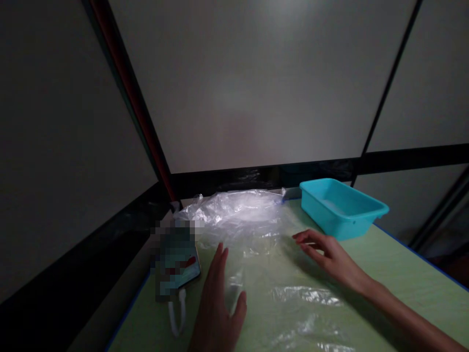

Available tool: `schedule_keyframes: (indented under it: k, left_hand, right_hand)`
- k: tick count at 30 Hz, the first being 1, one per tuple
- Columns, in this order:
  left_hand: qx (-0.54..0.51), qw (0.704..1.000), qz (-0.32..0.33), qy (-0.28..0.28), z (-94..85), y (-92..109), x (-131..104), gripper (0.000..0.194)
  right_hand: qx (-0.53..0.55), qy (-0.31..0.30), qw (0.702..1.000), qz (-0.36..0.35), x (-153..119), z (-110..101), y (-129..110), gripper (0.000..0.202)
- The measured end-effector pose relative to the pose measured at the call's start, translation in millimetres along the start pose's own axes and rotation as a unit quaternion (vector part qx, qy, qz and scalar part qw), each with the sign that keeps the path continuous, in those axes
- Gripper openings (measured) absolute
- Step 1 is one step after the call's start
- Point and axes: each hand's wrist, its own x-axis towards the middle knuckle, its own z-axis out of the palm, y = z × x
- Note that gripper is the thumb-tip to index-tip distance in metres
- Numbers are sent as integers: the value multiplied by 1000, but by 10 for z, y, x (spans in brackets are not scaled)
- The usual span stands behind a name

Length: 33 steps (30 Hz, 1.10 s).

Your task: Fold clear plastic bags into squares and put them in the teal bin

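Observation:
Clear plastic sheeting (242, 210), crinkled and shiny, spreads over the green tabletop and bunches up at its far edge. Over its left part is my left hand (222, 298), thumb apart from the outstretched fingers, with nothing in it. On the other side, my right hand (322, 249) hovers above the table close to the turquoise basin, its fingers loosely bent and apart, also holding nothing. Whether either hand touches the plastic, I cannot tell.
A turquoise plastic basin (340, 210) stands at the back right of the table (395, 278). To the left lies a partly blurred phone (188, 271) with a white cable (178, 322). Pale panels (256, 98) with dark frames rise behind the table.

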Motion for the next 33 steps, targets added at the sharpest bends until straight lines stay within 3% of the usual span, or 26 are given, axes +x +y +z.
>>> schedule_keyframes:
  k: [2, 4, 7, 9, 13, 20, 24, 26, 29, 31, 33]
  left_hand:
    - [99, 991, 94, -11, -43, 65, -26, 66]
    - [157, 971, 175, -36, -69, 95, -33, 62]
    - [199, 941, 267, -67, -75, 93, -23, 52]
    - [209, 933, 284, -65, -71, 91, -14, 46]
    - [203, 939, 274, -51, -68, 140, 1, 37]
    - [169, 957, 224, -77, -68, 232, 12, 29]
    - [182, 959, 195, -99, -54, 252, 5, 31]
    - [202, 955, 167, -141, -30, 345, 29, 40]
    - [201, 932, 144, -265, 84, 597, 94, 58]
    - [174, 919, 126, -331, 240, 760, 118, 61]
    - [149, 916, 125, -352, 447, 847, 100, 61]
  right_hand:
    - [-188, -61, 975, -102, -119, 148, -70, 32]
    - [-301, -123, 933, -156, -221, 306, -107, 45]
    - [-396, -177, 881, -188, -302, 474, -84, 63]
    - [-430, -185, 862, -194, -312, 509, -29, 71]
    - [-469, -184, 845, -179, -301, 446, 88, 75]
    - [-462, -248, 834, -171, -476, 203, 151, 77]
    - [-458, -215, 845, -174, -590, 19, 187, 75]
    - [-463, -176, 853, -165, -601, -37, 222, 69]
    - [-471, -147, 857, -150, -584, -50, 288, 62]
    - [-476, -148, 855, -144, -574, -27, 335, 60]
    - [-479, -150, 852, -149, -573, -5, 379, 58]
